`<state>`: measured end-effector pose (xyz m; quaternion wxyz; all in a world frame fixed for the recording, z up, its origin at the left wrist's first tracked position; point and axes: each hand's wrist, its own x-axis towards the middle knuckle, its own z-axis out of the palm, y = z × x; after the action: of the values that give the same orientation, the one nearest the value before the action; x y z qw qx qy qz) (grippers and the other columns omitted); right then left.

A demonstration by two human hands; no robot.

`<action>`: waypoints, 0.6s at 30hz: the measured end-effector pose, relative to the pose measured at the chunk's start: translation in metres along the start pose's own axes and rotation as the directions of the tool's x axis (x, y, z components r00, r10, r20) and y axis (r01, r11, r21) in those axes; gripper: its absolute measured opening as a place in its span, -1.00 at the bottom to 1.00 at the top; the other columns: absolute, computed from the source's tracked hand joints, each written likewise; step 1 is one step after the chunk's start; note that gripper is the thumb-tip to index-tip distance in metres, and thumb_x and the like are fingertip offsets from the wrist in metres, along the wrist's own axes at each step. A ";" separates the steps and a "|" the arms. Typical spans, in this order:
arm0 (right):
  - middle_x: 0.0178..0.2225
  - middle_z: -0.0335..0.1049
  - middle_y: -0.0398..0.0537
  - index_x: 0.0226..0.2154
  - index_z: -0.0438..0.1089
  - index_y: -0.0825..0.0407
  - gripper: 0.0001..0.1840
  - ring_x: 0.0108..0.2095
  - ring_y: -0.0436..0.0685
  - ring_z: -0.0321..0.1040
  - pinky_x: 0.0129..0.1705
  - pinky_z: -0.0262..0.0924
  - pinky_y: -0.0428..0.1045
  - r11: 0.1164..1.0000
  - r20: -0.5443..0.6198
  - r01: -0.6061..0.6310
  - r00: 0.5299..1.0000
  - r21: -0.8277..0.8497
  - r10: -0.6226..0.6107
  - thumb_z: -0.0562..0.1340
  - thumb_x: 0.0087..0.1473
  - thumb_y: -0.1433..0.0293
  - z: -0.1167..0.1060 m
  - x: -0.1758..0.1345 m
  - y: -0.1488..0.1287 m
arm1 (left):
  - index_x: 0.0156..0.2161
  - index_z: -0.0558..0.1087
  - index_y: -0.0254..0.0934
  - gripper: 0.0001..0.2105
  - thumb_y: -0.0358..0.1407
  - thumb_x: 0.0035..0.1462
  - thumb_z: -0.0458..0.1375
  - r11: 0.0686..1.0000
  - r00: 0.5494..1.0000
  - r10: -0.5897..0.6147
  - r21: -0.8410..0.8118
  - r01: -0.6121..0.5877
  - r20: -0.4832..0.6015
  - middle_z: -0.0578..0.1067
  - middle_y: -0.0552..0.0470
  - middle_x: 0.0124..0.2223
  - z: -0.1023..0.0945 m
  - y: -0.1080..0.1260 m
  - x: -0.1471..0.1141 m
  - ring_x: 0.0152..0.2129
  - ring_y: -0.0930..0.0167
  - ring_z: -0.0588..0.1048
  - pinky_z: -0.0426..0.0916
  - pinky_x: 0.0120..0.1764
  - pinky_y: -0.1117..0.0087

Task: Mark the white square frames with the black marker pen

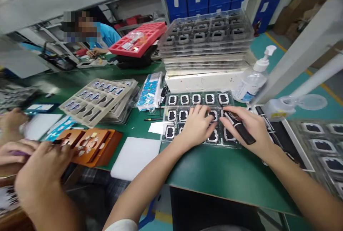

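Note:
A clear plastic tray (pixel 199 106) lies on the green bench, with rows of small white-rimmed frames with dark centres in its pockets. My left hand (pixel 197 125) rests over the tray's middle, its thumb and fingers apart. Its fingertips are beside a white-rimmed frame (pixel 213 115), and I cannot tell whether they touch it. In my right hand (pixel 253 125) is a thick black pen-like tool (pixel 239 128) with white lettering. Its thin dark end points up and left, close to a frame (pixel 223 98) in the tray's top right pocket.
Behind the tray rise stacked clear trays (pixel 206 38) and a pump bottle (pixel 253 79). An open box (pixel 292 141) stands right. A white foam sheet (pixel 136 156) and beige trays (pixel 96 100) lie left. A co-worker's hands (pixel 43 166) work at an orange fixture (pixel 92 147).

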<state>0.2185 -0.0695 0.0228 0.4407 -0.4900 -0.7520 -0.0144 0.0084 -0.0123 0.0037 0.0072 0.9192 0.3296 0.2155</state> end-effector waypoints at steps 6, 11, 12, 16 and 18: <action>-0.03 0.64 -0.02 0.10 0.48 -0.09 -0.71 -0.12 0.25 0.64 0.03 0.52 0.08 1.000 0.017 -0.022 1.000 -0.015 0.022 0.36 0.36 0.29 -0.003 -0.001 0.000 | -0.04 0.57 -0.30 -0.70 -0.12 0.46 0.12 0.998 0.999 -0.029 0.048 0.027 0.030 0.44 -0.27 0.25 -0.007 0.003 -0.002 0.16 0.03 0.35 0.35 0.12 0.00; -0.04 0.64 -0.05 0.10 0.48 -0.09 -0.73 -0.14 0.21 0.64 0.01 0.50 0.05 0.999 0.036 -0.045 0.998 -0.010 0.045 0.35 0.37 0.29 -0.004 -0.002 -0.001 | -0.06 0.53 -0.32 -0.75 -0.15 0.44 0.16 1.000 1.000 -0.015 0.002 0.015 0.006 0.45 -0.28 0.28 -0.006 -0.001 -0.003 0.19 0.02 0.35 0.38 0.14 -0.03; -0.04 0.64 -0.06 0.09 0.48 -0.09 -0.73 -0.14 0.20 0.63 0.00 0.50 0.04 0.999 0.041 -0.050 0.998 -0.008 0.050 0.35 0.37 0.29 -0.004 -0.003 -0.001 | -0.06 0.52 -0.32 -0.76 -0.15 0.44 0.17 1.000 1.000 -0.016 -0.012 0.016 -0.003 0.45 -0.29 0.28 -0.005 -0.002 -0.003 0.21 0.01 0.35 0.38 0.15 -0.04; -0.07 0.65 -0.09 0.08 0.49 -0.09 -0.74 -0.18 0.16 0.63 -0.03 0.50 0.02 0.997 0.020 -0.072 0.997 -0.009 0.072 0.35 0.37 0.29 -0.004 -0.003 -0.001 | -0.08 0.50 -0.29 -0.80 -0.18 0.44 0.17 0.998 0.999 -0.001 -0.064 -0.002 -0.036 0.47 -0.26 0.29 -0.001 -0.005 -0.005 0.24 0.01 0.36 0.37 0.18 -0.08; -0.09 0.65 -0.11 0.07 0.49 -0.10 -0.74 -0.20 0.14 0.63 -0.05 0.50 0.01 0.996 0.005 -0.088 0.996 -0.006 0.088 0.36 0.36 0.29 -0.004 -0.004 0.000 | -0.09 0.50 -0.28 -0.81 -0.19 0.45 0.16 0.997 0.999 0.001 -0.082 -0.005 -0.050 0.51 -0.24 0.24 0.000 -0.006 -0.005 0.19 0.03 0.40 0.40 0.13 -0.06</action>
<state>0.2214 -0.0740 0.0229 0.4375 -0.5238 -0.7309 0.0042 0.0012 -0.0109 0.0008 0.0365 0.9130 0.3190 0.2518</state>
